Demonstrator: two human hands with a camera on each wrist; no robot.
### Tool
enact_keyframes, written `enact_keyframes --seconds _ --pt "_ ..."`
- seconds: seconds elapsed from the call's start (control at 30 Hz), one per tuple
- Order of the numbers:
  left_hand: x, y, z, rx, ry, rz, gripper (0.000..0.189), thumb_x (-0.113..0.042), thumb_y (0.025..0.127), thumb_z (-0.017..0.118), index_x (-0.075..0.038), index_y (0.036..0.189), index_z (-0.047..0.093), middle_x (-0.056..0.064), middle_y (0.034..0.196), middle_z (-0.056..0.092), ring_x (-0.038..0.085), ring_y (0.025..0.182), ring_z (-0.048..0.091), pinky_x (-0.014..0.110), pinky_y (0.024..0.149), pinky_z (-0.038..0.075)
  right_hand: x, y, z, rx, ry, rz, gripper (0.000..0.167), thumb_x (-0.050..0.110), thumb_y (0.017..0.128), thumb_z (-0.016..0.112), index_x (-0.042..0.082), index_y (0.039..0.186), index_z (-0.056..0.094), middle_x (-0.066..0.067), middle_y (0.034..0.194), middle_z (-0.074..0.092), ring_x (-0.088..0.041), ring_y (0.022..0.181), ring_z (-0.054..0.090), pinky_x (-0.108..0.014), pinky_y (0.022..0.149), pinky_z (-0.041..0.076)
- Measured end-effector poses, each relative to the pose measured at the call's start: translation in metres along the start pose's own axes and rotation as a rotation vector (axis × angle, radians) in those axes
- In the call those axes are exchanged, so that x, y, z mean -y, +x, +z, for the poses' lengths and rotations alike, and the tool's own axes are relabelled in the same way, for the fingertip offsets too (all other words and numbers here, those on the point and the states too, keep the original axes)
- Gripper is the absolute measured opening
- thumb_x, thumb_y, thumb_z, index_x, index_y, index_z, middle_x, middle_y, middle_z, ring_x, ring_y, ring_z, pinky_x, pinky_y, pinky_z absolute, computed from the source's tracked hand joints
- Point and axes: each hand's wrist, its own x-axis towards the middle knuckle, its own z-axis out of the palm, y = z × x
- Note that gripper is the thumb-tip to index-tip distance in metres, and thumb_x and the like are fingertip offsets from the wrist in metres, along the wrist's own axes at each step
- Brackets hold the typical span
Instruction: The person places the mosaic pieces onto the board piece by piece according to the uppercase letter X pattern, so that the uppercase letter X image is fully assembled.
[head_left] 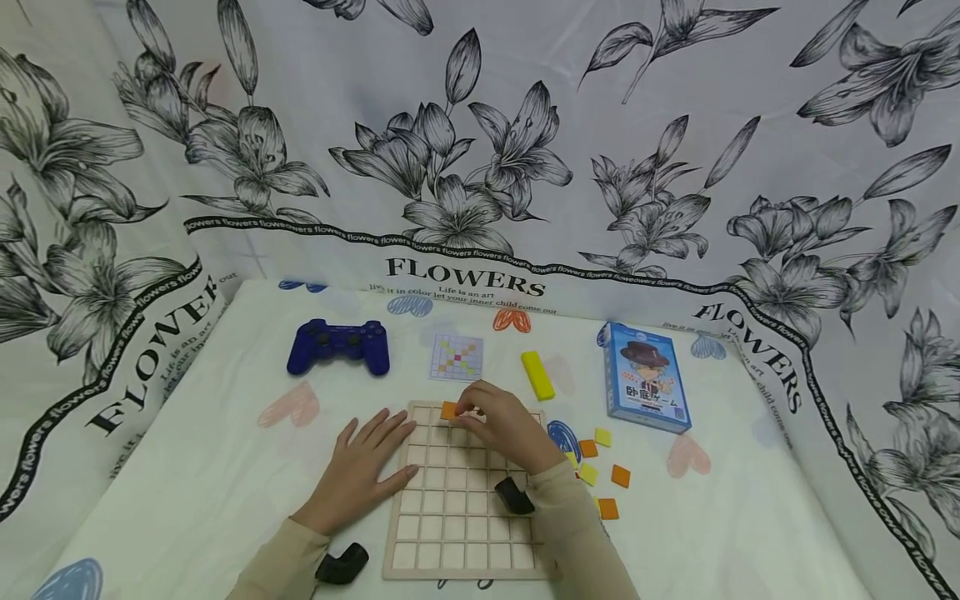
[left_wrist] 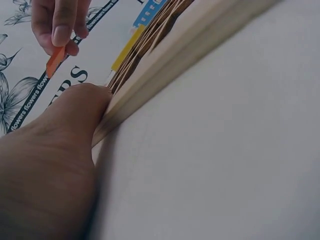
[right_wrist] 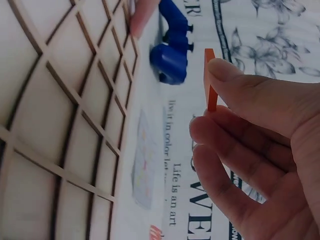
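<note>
Soft, even light makes the head view bright and fairly sharp. Both wrist views are dimmer: in the left, a soft shadow trails beside the board (left_wrist: 150,82) toward 7 o'clock; in the right, its grid bows at 9 o'clock and the printed card (right_wrist: 145,160) at 7 looks hazy

"Where can your right hand (head_left: 498,422) pass, from the board's (head_left: 455,477) centre?"
"Between one and two o'clock, over bare cloth (head_left: 587,354) between the yellow bar (head_left: 537,376) and blue box (head_left: 649,379)."
"What stands in your way?"
"Your left hand (head_left: 363,469) at nine, the controller (head_left: 339,345) between ten and eleven, loose tiles (head_left: 621,476) at three; at twelve, just a flat card (head_left: 457,357)."
</note>
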Motion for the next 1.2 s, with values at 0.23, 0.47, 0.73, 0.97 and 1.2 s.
enact_keyframes --seconds 0.23,0.47,0.73,0.97,1.2 --pt "0.0 -0.001 0.002 -0.049 0.012 0.027 0.065 -0.053 0.089 0.059 -0.017 0.142 0.048 0.006 0.147 0.044 0.032 0.138 0.034 0.063 0.108 0.019 0.002 0.003 0.014 0.108 -0.043 0.041 0.009 0.016 0.088 0.07 0.011 0.095 0.066 0.003 0.098 0.063 -0.009 0.088 0.062 -0.017 0.08 0.052" --pt "0.002 -0.005 0.003 -0.062 0.0 0.018 0.066 -0.052 0.088 0.061 -0.016 0.141 0.049 0.006 0.147 0.045 0.032 0.138 0.035 0.062 0.108 0.018 0.003 0.005 0.028 0.192 -0.072 0.106 0.015 0.025 0.088 0.071 0.015 0.098 0.068 0.007 0.097 0.065 -0.003 0.084 0.06 -0.014 0.08 0.05" --pt "0.0 -0.001 0.003 -0.032 0.0 0.013 0.066 -0.053 0.089 0.059 -0.018 0.143 0.046 0.004 0.149 0.043 0.03 0.14 0.032 0.061 0.11 0.016 0.0 0.002 0.03 0.218 -0.115 0.141 0.016 0.027 0.088 0.07 0.016 0.1 0.068 0.007 0.097 0.065 -0.004 0.087 0.058 -0.018 0.083 0.051" --pt "-0.001 0.002 0.002 -0.045 0.004 0.022 0.065 -0.052 0.089 0.06 -0.017 0.142 0.048 0.005 0.147 0.045 0.03 0.139 0.034 0.062 0.11 0.017 -0.002 0.004 0.032 0.247 -0.147 0.156 0.016 0.029 0.09 0.068 0.018 0.102 0.068 0.009 0.099 0.064 -0.003 0.089 0.057 -0.017 0.085 0.05" --pt "0.0 0.001 0.002 -0.018 0.008 0.009 0.066 -0.055 0.09 0.057 -0.018 0.144 0.046 0.004 0.149 0.042 0.029 0.141 0.031 0.061 0.111 0.015 -0.002 0.006 0.034 0.251 -0.174 0.136 0.015 0.027 0.09 0.068 0.019 0.102 0.068 0.01 0.099 0.064 -0.004 0.091 0.057 -0.018 0.087 0.05"
